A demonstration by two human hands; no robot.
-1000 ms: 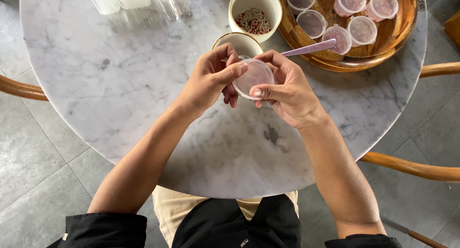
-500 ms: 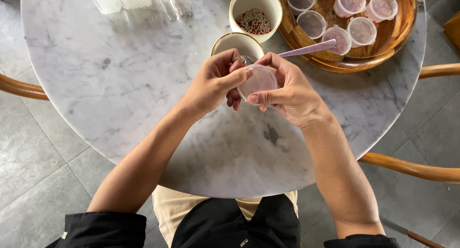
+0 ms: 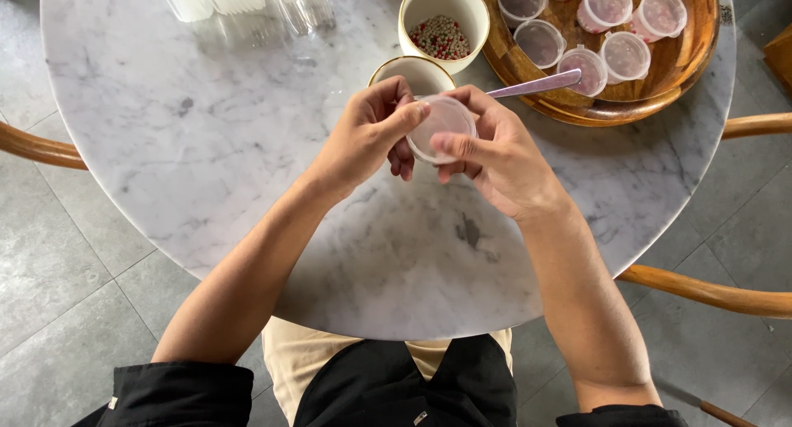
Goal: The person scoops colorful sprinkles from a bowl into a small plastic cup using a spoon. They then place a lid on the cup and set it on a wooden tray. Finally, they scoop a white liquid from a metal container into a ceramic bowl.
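While both hands meet above the counter's (image 3: pixel 206 171) far middle, the left hand (image 3: pixel 363 138) and right hand (image 3: pixel 495 159) each close their grip on 1 small clear cup (image 3: pixel 441 126), thumbs pressing its lid. Just behind it sits a cream bowl (image 3: pixel 408 68), and past that a bowl of beads (image 3: pixel 445 27). A spoon (image 3: pixel 536 84) pokes out toward the wooden tray (image 3: pixel 693 80) of lidded cups at the far right edge.
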